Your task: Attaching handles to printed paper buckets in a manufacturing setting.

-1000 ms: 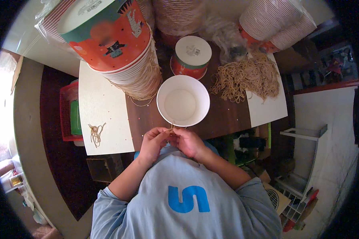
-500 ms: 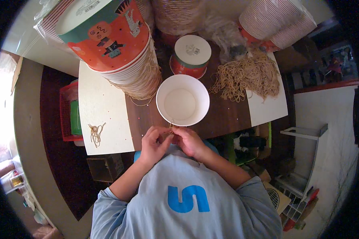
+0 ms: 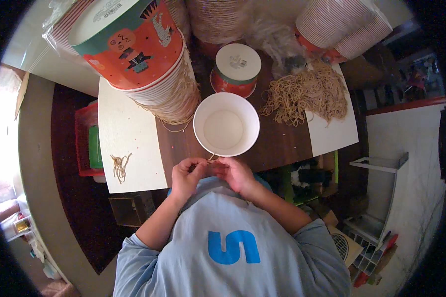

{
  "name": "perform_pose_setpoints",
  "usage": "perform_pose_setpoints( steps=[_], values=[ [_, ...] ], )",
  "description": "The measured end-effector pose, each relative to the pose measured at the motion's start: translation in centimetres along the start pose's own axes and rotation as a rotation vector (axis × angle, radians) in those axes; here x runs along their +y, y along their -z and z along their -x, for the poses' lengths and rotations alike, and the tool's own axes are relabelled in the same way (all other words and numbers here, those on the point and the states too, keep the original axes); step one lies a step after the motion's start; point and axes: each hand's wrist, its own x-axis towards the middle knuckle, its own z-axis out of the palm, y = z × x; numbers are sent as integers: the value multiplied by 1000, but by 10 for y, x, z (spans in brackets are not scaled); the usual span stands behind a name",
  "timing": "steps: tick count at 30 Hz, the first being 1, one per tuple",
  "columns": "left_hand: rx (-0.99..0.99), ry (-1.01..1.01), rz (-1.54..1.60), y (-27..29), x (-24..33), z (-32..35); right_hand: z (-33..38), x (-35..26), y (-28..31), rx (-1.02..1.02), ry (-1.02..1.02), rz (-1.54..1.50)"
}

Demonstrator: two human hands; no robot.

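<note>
An open white paper bucket stands at the near edge of the table, its inside facing up. A tan cord shows at its near rim. My left hand pinches this cord between thumb and forefinger, just below the rim. Close beside it, my right hand has its fingers curled in at the cord; its exact grip is partly hidden. Behind the bucket, an orange and green bucket rests upside down. A tangled heap of tan cords lies to the right.
A tall stack of upside-down printed buckets, with cords hanging along it, rises at the left. A few loose cords lie at the table's left corner. Wrapped bucket stacks stand at the back right. A red crate sits left of the table.
My hands have drawn slightly apart, the left one moving a little left. The right hand's fingers have loosened somewhat. The bucket has hardly moved.
</note>
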Motion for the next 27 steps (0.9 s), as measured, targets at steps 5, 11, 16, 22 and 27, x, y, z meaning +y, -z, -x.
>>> perform_pose_setpoints(
  steps=[5,11,16,22,27],
  values=[
    [11,140,171,1,5,-3,-1,3,-2,183,278,421],
    [-21,294,363,3,1,-6,-2,-1,3,309,662,1022],
    [-131,273,370,2,7,-1,3,2,5,83,440,562],
    [-99,288,349,-1,10,3,7,-1,-2,-201,137,228],
    [-123,298,376,1,8,3,1,-4,-7,-237,37,95]
  ],
)
